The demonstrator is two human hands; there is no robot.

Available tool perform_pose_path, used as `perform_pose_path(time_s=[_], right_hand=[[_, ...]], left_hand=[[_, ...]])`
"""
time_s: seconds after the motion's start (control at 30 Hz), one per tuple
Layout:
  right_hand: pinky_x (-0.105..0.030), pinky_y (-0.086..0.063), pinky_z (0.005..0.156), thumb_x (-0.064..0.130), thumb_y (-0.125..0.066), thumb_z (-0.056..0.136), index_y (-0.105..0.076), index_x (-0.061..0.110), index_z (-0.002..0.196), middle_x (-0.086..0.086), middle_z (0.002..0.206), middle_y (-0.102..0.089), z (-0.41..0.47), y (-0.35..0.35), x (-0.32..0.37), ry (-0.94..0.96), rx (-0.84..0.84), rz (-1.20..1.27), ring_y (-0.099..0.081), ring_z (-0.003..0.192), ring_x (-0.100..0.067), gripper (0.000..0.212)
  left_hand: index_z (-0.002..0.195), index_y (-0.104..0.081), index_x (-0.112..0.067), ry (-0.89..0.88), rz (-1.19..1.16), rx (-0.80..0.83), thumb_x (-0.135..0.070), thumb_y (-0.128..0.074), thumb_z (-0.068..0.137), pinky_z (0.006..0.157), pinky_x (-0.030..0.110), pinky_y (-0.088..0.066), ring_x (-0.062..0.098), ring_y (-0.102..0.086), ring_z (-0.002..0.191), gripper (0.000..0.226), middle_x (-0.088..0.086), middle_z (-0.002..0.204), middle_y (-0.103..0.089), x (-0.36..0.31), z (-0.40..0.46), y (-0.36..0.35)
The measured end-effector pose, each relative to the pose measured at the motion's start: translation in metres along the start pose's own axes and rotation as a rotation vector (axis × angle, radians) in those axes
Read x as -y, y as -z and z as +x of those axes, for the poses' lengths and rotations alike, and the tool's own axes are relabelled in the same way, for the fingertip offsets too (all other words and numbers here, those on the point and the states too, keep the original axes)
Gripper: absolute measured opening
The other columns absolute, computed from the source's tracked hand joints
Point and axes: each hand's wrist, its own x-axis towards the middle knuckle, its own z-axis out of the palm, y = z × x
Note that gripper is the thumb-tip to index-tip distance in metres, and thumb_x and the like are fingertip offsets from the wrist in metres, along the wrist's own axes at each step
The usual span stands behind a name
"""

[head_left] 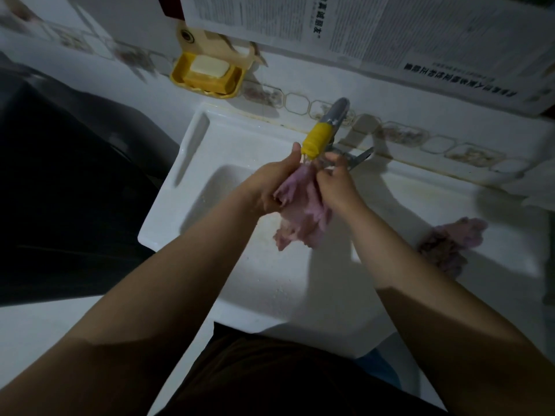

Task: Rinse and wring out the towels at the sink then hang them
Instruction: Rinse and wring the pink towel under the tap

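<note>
A pink towel [301,214] hangs bunched over the white sink [192,163], directly under the tap [322,133] with its yellow spout end. My left hand [271,187] grips the towel's left side. On the towel's right side, my right hand [338,183] holds its upper part just below the spout. A thin stream of water seems to run from the spout onto the cloth. A second pink towel [450,244] lies crumpled on the sink's right ledge, apart from both hands.
A yellow soap dish [180,76] with a pale bar of soap [208,67] is fixed to the wall at the upper left. Newspaper sheets [390,28] cover the wall above the tap. A dark bulky object [69,181] stands left of the sink.
</note>
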Motion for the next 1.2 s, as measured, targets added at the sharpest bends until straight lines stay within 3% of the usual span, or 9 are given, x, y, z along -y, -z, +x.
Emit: perform_pose_path(time_s=[0.13, 0.27, 0.37, 0.53, 0.6, 0.77, 0.9, 1.07, 1.2], right_hand=[[-0.043, -0.052, 0.093, 0.067, -0.057, 0.075, -0.071, 0.012, 0.089, -0.01, 0.096, -0.073, -0.005, 0.006, -0.007, -0.115, 0.298, 0.105, -0.069, 0.095, -0.024, 0.058], [-0.036, -0.052, 0.085, 0.031, -0.06, 0.091, -0.069, 0.017, 0.084, -0.001, 0.084, -0.074, -0.007, 0.016, -0.01, -0.019, 0.262, 0.267, -0.069, 0.085, -0.018, 0.019], [-0.03, -0.05, 0.083, 0.021, -0.053, 0.096, -0.068, 0.019, 0.081, -0.002, 0.085, -0.073, -0.003, 0.019, -0.003, -0.01, 0.239, 0.42, -0.067, 0.087, -0.015, 0.021], [-0.03, -0.051, 0.083, 0.02, -0.057, 0.091, -0.069, 0.014, 0.087, -0.007, 0.092, -0.073, -0.001, 0.02, 0.003, -0.024, 0.172, 0.441, -0.067, 0.094, -0.019, 0.013], [-0.029, -0.052, 0.081, 0.023, -0.057, 0.089, -0.069, 0.015, 0.087, -0.006, 0.088, -0.072, -0.005, 0.017, 0.005, -0.022, 0.125, 0.366, -0.068, 0.089, -0.018, 0.015], [-0.014, -0.041, 0.046, 0.032, -0.049, 0.096, -0.058, 0.016, 0.068, 0.002, 0.057, -0.059, -0.02, -0.006, 0.013, 0.093, -0.001, -0.004, -0.055, 0.051, -0.008, 0.034], [-0.025, -0.04, 0.054, 0.022, -0.045, 0.097, -0.05, 0.017, 0.06, 0.006, 0.036, -0.05, -0.009, -0.01, 0.016, -0.003, -0.137, 0.093, -0.05, 0.04, -0.006, 0.037], [-0.033, -0.047, 0.062, 0.041, -0.04, 0.097, -0.05, 0.02, 0.057, 0.001, 0.055, -0.056, -0.025, -0.023, 0.012, 0.131, -0.092, -0.118, -0.06, 0.061, -0.024, 0.046], [-0.022, -0.037, 0.061, 0.027, -0.039, 0.101, -0.056, 0.018, 0.076, 0.0, 0.071, -0.059, -0.01, -0.003, 0.015, 0.004, -0.042, -0.029, -0.056, 0.062, -0.01, 0.031]], left_hand=[[0.09, -0.06, -0.005, 0.024, 0.065, 0.203, -0.029, -0.034, 0.103, 0.058, 0.022, -0.055, 0.015, -0.069, 0.067, 0.038, 0.006, 0.074, -0.072, -0.012, -0.008, 0.017], [0.102, -0.064, -0.01, -0.048, 0.315, 0.17, -0.017, -0.048, 0.099, 0.051, 0.015, -0.038, 0.004, -0.052, 0.061, 0.017, -0.003, 0.077, -0.062, -0.011, -0.002, 0.037], [0.094, -0.064, -0.017, -0.021, 0.445, 0.042, -0.024, -0.061, 0.092, 0.063, 0.021, -0.039, 0.007, -0.045, 0.068, 0.008, -0.006, 0.079, -0.057, -0.005, 0.004, 0.047], [0.118, -0.058, -0.003, -0.132, 0.308, -0.021, -0.031, -0.047, 0.099, 0.088, 0.033, -0.048, 0.018, -0.058, 0.097, 0.035, 0.011, 0.111, -0.062, 0.009, 0.006, 0.038], [0.119, -0.056, 0.005, -0.201, 0.214, -0.116, -0.034, -0.046, 0.1, 0.084, 0.034, -0.052, 0.023, -0.057, 0.088, 0.044, 0.017, 0.099, -0.06, 0.012, 0.009, 0.031], [0.072, -0.054, -0.009, -0.153, 0.077, -0.211, -0.041, -0.059, 0.093, 0.044, 0.02, -0.037, 0.015, -0.041, 0.045, 0.039, 0.007, 0.055, -0.047, 0.028, 0.013, -0.002], [0.059, -0.051, -0.013, -0.119, 0.014, -0.233, -0.047, -0.058, 0.091, 0.04, 0.019, -0.036, 0.014, -0.04, 0.038, 0.047, 0.002, 0.042, -0.046, 0.033, 0.01, -0.025], [0.06, -0.05, -0.013, -0.09, 0.064, -0.266, -0.052, -0.045, 0.096, 0.043, 0.023, -0.031, 0.014, -0.036, 0.042, 0.053, -0.001, 0.042, -0.042, 0.022, 0.016, -0.007], [0.064, -0.052, -0.016, -0.196, 0.272, -0.204, -0.052, -0.039, 0.098, 0.045, 0.02, -0.031, 0.011, -0.036, 0.046, 0.051, -0.005, 0.048, -0.045, 0.019, 0.008, 0.003]])
